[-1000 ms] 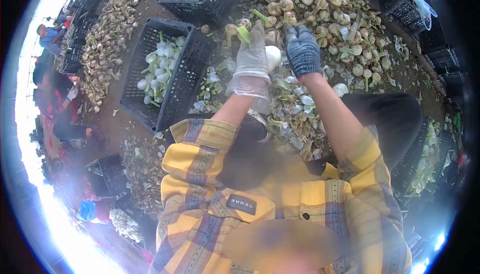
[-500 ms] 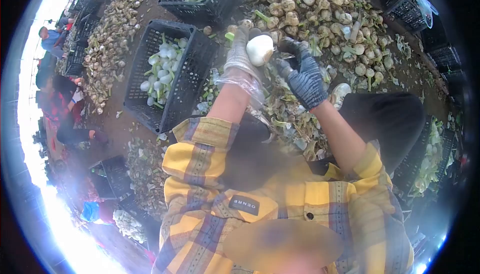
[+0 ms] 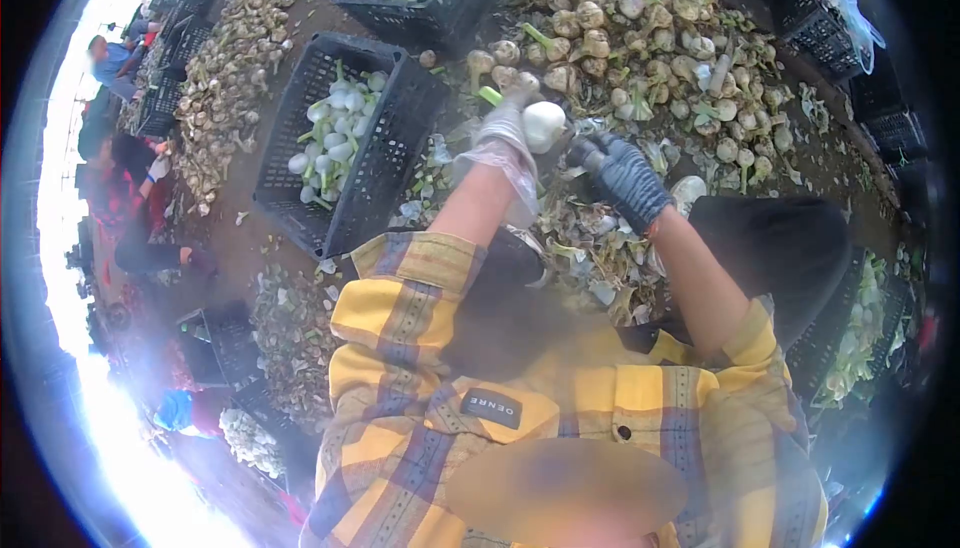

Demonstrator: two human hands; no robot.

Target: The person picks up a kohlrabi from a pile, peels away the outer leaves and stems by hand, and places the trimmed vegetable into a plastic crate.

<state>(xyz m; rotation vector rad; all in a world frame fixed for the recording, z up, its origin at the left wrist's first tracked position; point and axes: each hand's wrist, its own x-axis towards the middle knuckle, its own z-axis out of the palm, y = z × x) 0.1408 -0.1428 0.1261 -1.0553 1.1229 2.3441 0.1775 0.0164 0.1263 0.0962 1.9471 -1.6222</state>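
A smooth white garlic bulb [image 3: 544, 127] with a green stem sits in my left hand [image 3: 510, 123], which wears a pale glove with clear plastic at the wrist. The fingers close around its stem side. My right hand [image 3: 628, 176], in a dark grey striped glove, is curled just right of the bulb. Whatever its fingers hold, if anything, I cannot make out. Beneath both hands lies a heap of peeled skins and leaf scraps [image 3: 600, 248]. Ahead spreads a pile of unpeeled bulbs [image 3: 640, 38].
Left of my arm stands a black crate [image 3: 275, 163] holding white bulbs with green stems. Another crate [image 3: 440, 23] is behind it. At far left, a person in a red checked shirt [image 3: 115, 198] sits by a second bulb pile [image 3: 225, 88]. More crates [image 3: 820, 33] line the upper right.
Both hands have shifted slightly down and right in view, with the bulb still in my left hand. My right fingers have curled in more. The surroundings shifted slightly as the head moved.
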